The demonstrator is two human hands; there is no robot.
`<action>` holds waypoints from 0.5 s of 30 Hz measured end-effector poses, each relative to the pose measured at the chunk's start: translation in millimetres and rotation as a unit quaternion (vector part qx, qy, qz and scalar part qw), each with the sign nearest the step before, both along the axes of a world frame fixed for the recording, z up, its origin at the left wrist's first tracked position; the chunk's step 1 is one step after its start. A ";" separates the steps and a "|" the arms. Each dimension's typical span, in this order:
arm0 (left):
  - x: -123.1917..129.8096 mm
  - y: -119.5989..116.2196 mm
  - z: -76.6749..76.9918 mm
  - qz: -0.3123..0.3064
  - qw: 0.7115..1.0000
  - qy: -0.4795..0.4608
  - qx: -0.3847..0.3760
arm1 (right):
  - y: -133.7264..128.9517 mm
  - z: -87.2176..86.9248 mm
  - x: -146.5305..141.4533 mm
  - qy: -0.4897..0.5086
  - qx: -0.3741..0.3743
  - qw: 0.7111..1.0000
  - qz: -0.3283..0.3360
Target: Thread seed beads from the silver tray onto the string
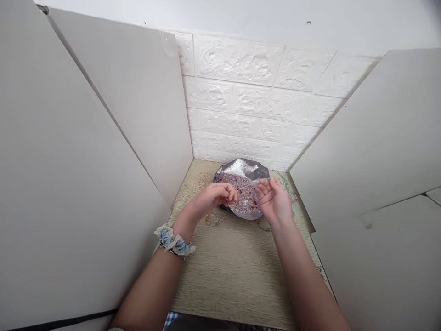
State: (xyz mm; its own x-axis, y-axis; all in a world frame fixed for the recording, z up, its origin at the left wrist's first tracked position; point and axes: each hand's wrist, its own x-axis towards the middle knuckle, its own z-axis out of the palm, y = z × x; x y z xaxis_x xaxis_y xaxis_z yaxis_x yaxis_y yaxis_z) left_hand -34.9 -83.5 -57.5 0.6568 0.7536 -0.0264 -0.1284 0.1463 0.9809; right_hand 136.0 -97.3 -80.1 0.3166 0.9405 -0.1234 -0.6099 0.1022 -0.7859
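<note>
A round, silver-lined container point(243, 168) at the back of the wooden table holds many pink, white and red beads point(246, 195). Over its left front edge is my left hand point(220, 194), fingers curled together; whatever they hold is too small to make out. My right hand point(274, 197) is at the container's right side, palm turned up, with thumb and forefinger pinched together. A faint thin line seems to run from that pinch across the beads. A blue and white scrunchie point(175, 241) circles my left wrist.
Beaded strands lie around the container: a pale one point(213, 219) at the left front, a green one point(283, 181) at the right, and a short one point(262, 225) in front. White panels point(138, 92) flank the wooden table point(227, 271). Behind stands a white brick-patterned wall point(237, 59).
</note>
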 end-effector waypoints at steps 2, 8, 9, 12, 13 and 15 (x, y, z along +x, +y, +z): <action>-2.5 -0.3 1.7 -0.019 0.999 -0.035 0.020 | 2.0 -0.9 4.7 0.009 0.010 0.997 -0.074; -9.1 1.3 0.5 0.013 0.997 -0.050 0.050 | 1.3 1.0 13.5 -0.087 0.082 0.972 -0.201; -10.1 1.7 0.1 0.027 0.996 -0.062 0.051 | 1.2 1.1 14.6 -0.106 0.086 0.967 -0.216; -12.1 2.7 -1.4 0.064 0.992 -0.095 0.057 | 1.5 0.5 16.0 -0.142 0.088 0.955 -0.246; -12.4 2.9 -1.9 0.068 0.991 -0.104 0.058 | 1.7 0.4 15.6 -0.144 0.087 0.953 -0.251; -12.6 3.1 -3.1 0.068 0.989 -0.114 0.059 | 1.6 0.7 13.9 -0.138 0.086 0.954 -0.250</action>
